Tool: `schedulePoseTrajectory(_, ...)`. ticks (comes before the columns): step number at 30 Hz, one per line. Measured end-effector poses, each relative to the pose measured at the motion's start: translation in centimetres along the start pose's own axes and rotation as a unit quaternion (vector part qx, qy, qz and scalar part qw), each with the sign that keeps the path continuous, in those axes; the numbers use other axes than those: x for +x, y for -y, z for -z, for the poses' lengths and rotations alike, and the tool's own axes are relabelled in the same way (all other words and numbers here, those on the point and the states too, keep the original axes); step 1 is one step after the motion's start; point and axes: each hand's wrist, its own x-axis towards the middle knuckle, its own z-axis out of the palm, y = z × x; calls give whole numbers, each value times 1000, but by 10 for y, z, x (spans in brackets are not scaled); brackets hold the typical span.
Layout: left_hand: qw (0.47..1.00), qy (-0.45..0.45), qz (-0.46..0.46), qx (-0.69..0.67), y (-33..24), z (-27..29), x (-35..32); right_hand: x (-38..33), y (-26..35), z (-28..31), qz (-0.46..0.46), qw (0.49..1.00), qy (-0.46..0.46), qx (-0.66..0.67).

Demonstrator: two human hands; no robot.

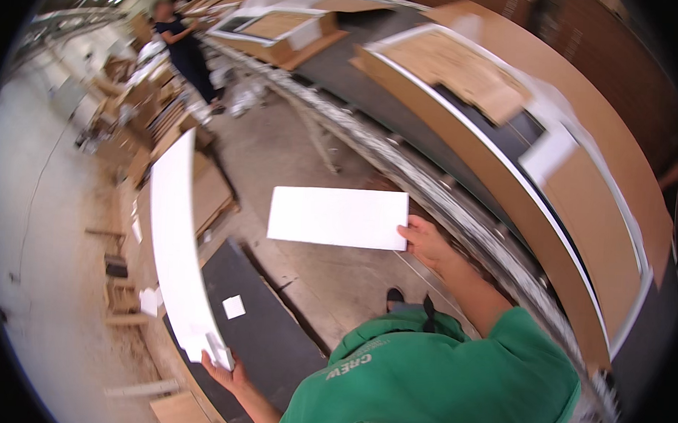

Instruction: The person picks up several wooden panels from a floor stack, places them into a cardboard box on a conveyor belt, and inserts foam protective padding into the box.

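Note:
My right hand (426,242) grips the right edge of a flat white foam panel (337,217), a plain rectangle held out over the floor. My left hand (224,371) is closed around the lower end of a long white foam strip (173,227). That strip stands up and away from me, and at its lower end smaller white pieces seem to lie against it. Below the strip is a dark tabletop (262,337) with a small white square (233,307) on it. The fingertips of both hands are partly hidden by what they hold.
On the right, a conveyor line (461,190) carries a long open carton (478,142) with wooden panels and white padding. Another open carton (279,31) sits farther along. A person in dark clothes (183,46) stands at the far left end. Cardboard stacks (204,187) line the left.

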Motion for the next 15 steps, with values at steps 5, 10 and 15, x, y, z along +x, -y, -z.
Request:
schedulePoseTrajectory(5,996,84,-13,-39,11,-72,66,122,42,-56,23,999,-31,17)
schedulePoseTrajectory(10,992,116,29,-48,32,-140,174,218,56,-71,107,993,-54,-1)
schedulePoseTrajectory(15,986,160,45,-5,60,-273,309,264,61,-85,92,982,-160,32)
